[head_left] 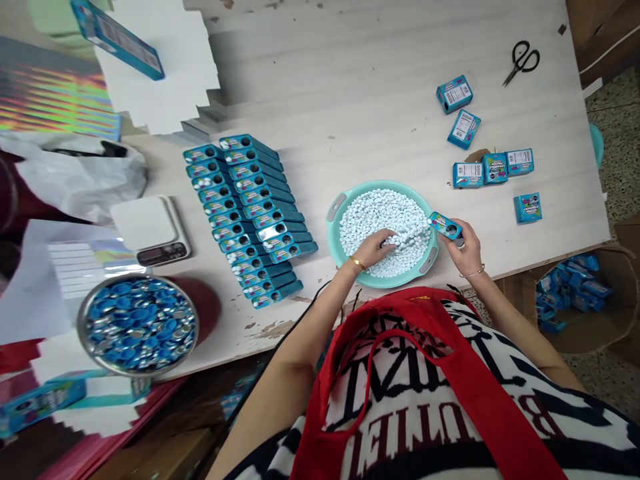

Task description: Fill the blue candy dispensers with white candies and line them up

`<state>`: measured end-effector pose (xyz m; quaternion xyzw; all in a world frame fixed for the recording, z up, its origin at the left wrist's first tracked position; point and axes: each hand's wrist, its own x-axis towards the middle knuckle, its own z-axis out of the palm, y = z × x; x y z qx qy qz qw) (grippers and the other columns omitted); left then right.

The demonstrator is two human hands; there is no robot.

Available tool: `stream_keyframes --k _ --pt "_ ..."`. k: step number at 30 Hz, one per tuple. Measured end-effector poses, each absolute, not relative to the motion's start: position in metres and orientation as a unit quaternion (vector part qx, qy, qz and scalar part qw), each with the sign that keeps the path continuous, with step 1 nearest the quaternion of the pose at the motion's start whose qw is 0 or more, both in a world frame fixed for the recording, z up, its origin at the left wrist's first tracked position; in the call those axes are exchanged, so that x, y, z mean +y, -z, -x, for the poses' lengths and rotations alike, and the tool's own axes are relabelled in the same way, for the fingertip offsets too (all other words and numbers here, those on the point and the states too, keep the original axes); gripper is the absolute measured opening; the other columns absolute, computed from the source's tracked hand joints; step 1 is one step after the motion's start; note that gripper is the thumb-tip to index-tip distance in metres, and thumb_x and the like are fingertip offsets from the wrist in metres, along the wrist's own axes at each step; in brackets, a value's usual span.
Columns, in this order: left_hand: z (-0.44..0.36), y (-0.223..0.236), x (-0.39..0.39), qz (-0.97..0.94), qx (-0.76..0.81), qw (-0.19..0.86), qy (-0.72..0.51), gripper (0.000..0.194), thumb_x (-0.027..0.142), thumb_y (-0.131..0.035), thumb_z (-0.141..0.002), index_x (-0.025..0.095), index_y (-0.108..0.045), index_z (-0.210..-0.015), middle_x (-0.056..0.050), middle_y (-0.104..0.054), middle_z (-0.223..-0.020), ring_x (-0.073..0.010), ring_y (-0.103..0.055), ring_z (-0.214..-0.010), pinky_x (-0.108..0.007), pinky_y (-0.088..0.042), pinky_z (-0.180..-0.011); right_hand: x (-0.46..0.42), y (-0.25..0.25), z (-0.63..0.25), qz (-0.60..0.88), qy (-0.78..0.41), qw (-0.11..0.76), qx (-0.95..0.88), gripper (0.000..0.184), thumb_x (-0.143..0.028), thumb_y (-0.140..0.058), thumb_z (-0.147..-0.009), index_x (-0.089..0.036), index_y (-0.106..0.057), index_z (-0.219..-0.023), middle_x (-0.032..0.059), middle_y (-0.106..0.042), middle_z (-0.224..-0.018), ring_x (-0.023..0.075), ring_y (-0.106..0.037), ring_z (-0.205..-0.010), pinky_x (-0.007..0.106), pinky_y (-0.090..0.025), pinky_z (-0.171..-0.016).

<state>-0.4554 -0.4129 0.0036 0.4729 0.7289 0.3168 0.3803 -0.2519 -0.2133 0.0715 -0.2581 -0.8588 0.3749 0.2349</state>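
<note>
My left hand [374, 250] reaches into a turquoise basin [333, 233] full of small white candies [373, 213]. Its fingers are closed at one end of a raised, elongated heap of these candies; whatever lies under the heap is hidden. At the basin's right rim, my right hand [466, 248] grips a small blue box [447, 225]. The box has a dark round hole on its upper face and is tilted, with its left end over the rim. The heap from my left hand extends toward that end.
Rows of upright blue boxes [250, 213] stand left of the basin. Further left are a white scale [150, 227] and a metal pot [195, 313] of blue-and-silver pieces. Several blue boxes [495, 168] and black scissors [521, 61] lie to the right. A carton [615, 313] holds more boxes below.
</note>
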Motion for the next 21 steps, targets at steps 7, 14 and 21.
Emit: stream_keyframes --k 7,14,21 --pt "0.477 -0.112 -0.436 -0.536 0.733 0.32 -0.272 0.032 0.038 -0.047 -0.097 0.019 -0.058 -0.121 -0.009 -0.066 -0.11 -0.0206 -0.062 -0.102 -0.034 -0.049 -0.093 -0.224 -0.064 0.259 0.166 -0.348 0.202 -0.9 0.042 -0.021 -0.056 -0.088 -0.025 -0.056 -0.13 0.0106 -0.066 -0.124 0.0292 -0.062 -0.116 0.049 -0.054 -0.1" --pt "0.457 -0.183 -0.416 -0.57 0.777 0.265 -0.046 0.024 0.024 -0.043 -0.096 0.019 -0.058 -0.114 -0.01 -0.064 -0.104 -0.0249 -0.061 -0.099 -0.036 -0.05 -0.084 -0.249 -0.054 0.278 0.09 -0.357 0.161 -0.916 0.059 -0.01 -0.05 -0.078 -0.024 -0.051 -0.136 0.0103 -0.064 -0.129 0.0292 -0.059 -0.121 0.052 -0.051 -0.104" --pt "0.424 -0.214 -0.403 -0.563 0.798 0.213 0.029 0.028 0.016 -0.033 -0.098 0.02 -0.06 -0.103 -0.012 -0.061 -0.089 -0.0283 -0.06 -0.094 -0.039 -0.049 -0.076 -0.261 -0.046 0.279 0.086 -0.396 0.16 -0.9 0.051 -0.014 -0.05 -0.084 -0.023 -0.051 -0.134 0.012 -0.064 -0.128 0.0292 -0.058 -0.122 0.052 -0.05 -0.105"
